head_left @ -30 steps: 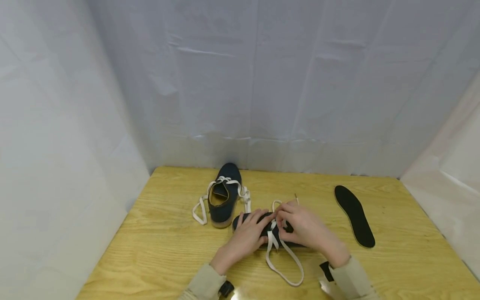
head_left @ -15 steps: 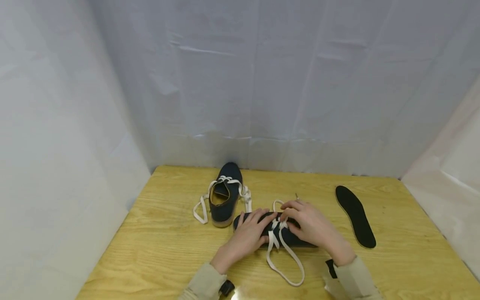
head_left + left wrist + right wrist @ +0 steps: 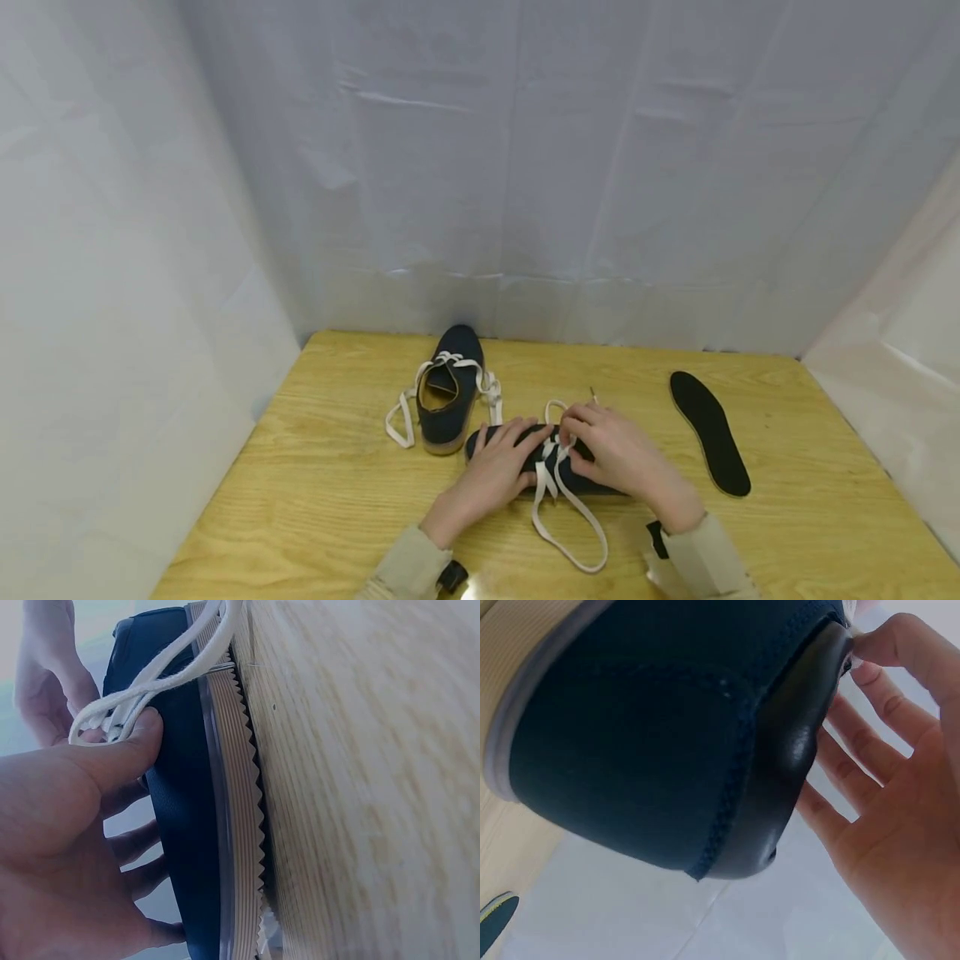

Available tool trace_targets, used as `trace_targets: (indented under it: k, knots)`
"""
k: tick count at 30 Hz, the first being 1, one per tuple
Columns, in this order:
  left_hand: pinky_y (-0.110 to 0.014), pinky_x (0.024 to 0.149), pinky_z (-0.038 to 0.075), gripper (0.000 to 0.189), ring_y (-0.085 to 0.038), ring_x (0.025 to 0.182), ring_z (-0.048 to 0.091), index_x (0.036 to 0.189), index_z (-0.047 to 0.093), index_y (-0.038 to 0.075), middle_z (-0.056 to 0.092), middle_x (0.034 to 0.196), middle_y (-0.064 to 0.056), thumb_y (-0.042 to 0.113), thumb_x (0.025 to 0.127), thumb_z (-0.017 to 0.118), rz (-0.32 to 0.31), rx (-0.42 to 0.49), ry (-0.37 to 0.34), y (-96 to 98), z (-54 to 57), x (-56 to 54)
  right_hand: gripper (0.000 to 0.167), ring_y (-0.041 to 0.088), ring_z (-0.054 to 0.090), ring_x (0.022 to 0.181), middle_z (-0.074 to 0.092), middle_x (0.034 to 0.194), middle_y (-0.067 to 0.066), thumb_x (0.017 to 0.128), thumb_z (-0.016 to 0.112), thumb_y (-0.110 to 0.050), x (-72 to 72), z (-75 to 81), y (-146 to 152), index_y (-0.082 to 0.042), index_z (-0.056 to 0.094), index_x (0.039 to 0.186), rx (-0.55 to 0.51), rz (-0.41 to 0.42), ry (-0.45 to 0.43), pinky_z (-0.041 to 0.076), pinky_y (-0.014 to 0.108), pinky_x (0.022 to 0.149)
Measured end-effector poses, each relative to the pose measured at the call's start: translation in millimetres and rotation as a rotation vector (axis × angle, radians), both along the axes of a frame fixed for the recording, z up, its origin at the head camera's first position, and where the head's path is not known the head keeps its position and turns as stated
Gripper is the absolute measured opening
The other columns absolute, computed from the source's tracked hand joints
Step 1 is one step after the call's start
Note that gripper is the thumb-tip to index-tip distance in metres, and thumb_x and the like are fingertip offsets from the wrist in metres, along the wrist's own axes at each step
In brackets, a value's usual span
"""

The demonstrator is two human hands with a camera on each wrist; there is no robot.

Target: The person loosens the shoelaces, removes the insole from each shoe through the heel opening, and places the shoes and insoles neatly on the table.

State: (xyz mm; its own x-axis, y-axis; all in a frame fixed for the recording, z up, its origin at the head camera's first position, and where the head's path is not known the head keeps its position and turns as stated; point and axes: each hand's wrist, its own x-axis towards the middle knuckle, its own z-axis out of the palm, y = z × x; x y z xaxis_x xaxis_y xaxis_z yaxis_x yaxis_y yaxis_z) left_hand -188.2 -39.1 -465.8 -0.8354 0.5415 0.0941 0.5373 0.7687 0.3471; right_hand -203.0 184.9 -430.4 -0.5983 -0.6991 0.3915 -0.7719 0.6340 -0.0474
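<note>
Dark-blue fabric shoe (image 3: pixel 184 802), crosswise on the yellow wooden table (image 3: pixel 315 467)
At the shoe's toe, the left hand (image 3: pixel 489 479) presses, fingers spread; over the shoe's middle, the right hand (image 3: pixel 618 454) pinches flat white lace (image 3: pixel 540 479). Firm toe pressure should steady each tug.

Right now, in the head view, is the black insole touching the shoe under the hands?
No, the black insole lies apart on the table, with bare wood between it and that shoe.
</note>
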Motion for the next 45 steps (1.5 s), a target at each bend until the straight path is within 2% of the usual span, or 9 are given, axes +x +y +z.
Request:
trace_targets:
  k: [4,8,11,15,20,23,26,30,45]
  knots:
    - [-0.068,0.116,0.023,0.066,-0.028,0.149,0.032,0.158,0.038,0.026,0.037,0.160,-0.007,0.027,0.099,0.068,0.001,0.004,0.003,-0.2,-0.3,-0.5,0.018,0.015,0.062,0.084,0.063,0.105,0.002,0.086,0.080,-0.012,-0.3,0.6,0.7,-0.017,0.064,0.093,-0.020,-0.003,-0.018,0.055,0.047,0.095]
    - [-0.069,0.115,0.023,0.066,-0.029,0.149,0.032,0.158,0.039,0.025,0.037,0.160,-0.007,0.027,0.099,0.068,-0.002,0.005,0.007,-0.3,0.0,-0.2,0.017,0.012,0.057,0.079,0.061,0.102,0.000,0.086,0.078,-0.012,-1.0,0.1,1.0,-0.017,0.063,0.093,-0.017,0.014,-0.014,0.056,0.036,0.079]
    - [-0.069,0.115,0.023,0.066,-0.029,0.149,0.032,0.158,0.038,0.025,0.037,0.160,-0.007,0.027,0.099,0.068,-0.007,0.007,0.006,-0.2,0.6,0.2,0.015,0.010,0.051,0.077,0.059,0.099,-0.001,0.086,0.074,-0.009,-1.1,-1.3,-0.3,-0.016,0.063,0.092,-0.009,0.033,-0.011,0.049,0.029,0.067]
    - [-0.069,0.115,0.024,0.066,-0.028,0.149,0.032,0.158,0.038,0.025,0.038,0.160,-0.007,0.028,0.098,0.068,-0.009,0.004,0.010,-0.2,1.1,0.9,0.014,0.010,0.047,0.079,0.057,0.098,-0.002,0.082,0.069,-0.006,0.0,-2.9,-3.7,-0.016,0.061,0.088,-0.001,0.047,-0.008,0.044,0.027,0.066]
    - [-0.069,0.115,0.024,0.067,-0.028,0.149,0.032,0.158,0.038,0.025,0.038,0.160,-0.007,0.027,0.098,0.068,-0.005,0.010,0.010,-0.4,0.3,1.0,0.016,0.010,0.042,0.079,0.052,0.094,-0.004,0.078,0.065,-0.005,2.4,-2.9,-7.8,-0.017,0.057,0.084,0.022,0.022,0.003,0.038,0.026,0.066]
    - [-0.069,0.115,0.024,0.067,-0.028,0.149,0.032,0.158,0.038,0.025,0.037,0.160,-0.008,0.027,0.098,0.068,-0.003,0.017,0.007,-0.7,-0.3,0.6,0.015,0.012,0.046,0.081,0.054,0.097,-0.002,0.081,0.069,-0.006,3.5,-1.2,-8.4,-0.016,0.060,0.086,0.028,0.013,0.005,0.043,0.028,0.067]
    - [-0.069,0.115,0.023,0.067,-0.028,0.149,0.032,0.158,0.038,0.025,0.037,0.160,-0.008,0.027,0.098,0.068,-0.005,0.020,0.007,-1.2,-0.6,0.1,0.015,0.018,0.059,0.090,0.061,0.108,0.003,0.085,0.077,-0.009,3.3,1.6,-6.4,-0.015,0.067,0.095,0.015,-0.007,-0.020,0.054,0.037,0.078]
    - [-0.070,0.115,0.023,0.067,-0.029,0.149,0.032,0.158,0.038,0.024,0.037,0.160,-0.008,0.026,0.098,0.068,-0.012,0.025,0.002,-1.8,-0.3,-0.5,0.020,0.028,0.065,0.106,0.064,0.121,0.009,0.087,0.081,-0.012,1.2,4.6,-0.3,-0.015,0.072,0.104,-0.001,-0.045,-0.054,0.054,0.050,0.094]
    - [-0.069,0.115,0.023,0.067,-0.028,0.149,0.032,0.158,0.038,0.025,0.037,0.160,-0.007,0.028,0.098,0.068,-0.011,0.023,0.004,-2.2,-1.3,0.1,0.016,0.018,0.064,0.093,0.066,0.104,0.000,0.085,0.082,-0.016,3.7,7.6,-3.4,-0.017,0.066,0.090,0.004,0.008,0.045,0.057,0.040,0.084]
